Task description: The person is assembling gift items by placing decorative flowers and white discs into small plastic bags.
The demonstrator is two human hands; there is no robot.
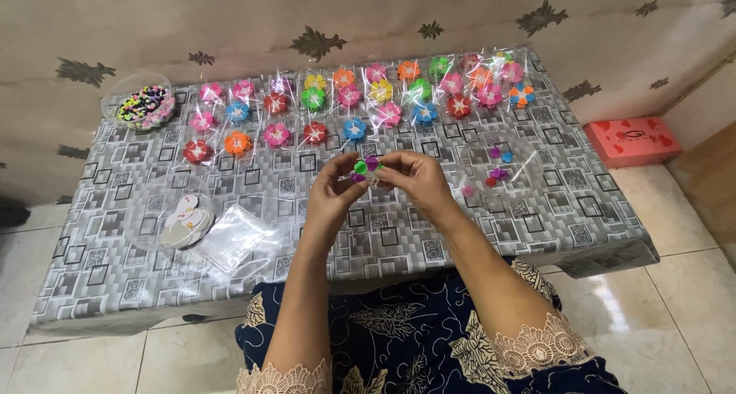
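While rows of finished flowers (349, 96) are lying toward the top of the frame, a small flower piece (366, 166) is being pinched at centre between the left hand (331, 195) and right hand (418, 181), both closed on it from opposite sides.

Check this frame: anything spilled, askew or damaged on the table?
Nothing stands out. Wrapped flowers lie in rough rows, beads stay inside the clear bowl, and both hands, left hand and right hand, hold a half-built flower.

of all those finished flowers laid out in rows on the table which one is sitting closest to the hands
The blue flower with the white centre, at the near edge of the rows, just beyond the left hand. The red one beside it lies slightly farther left.
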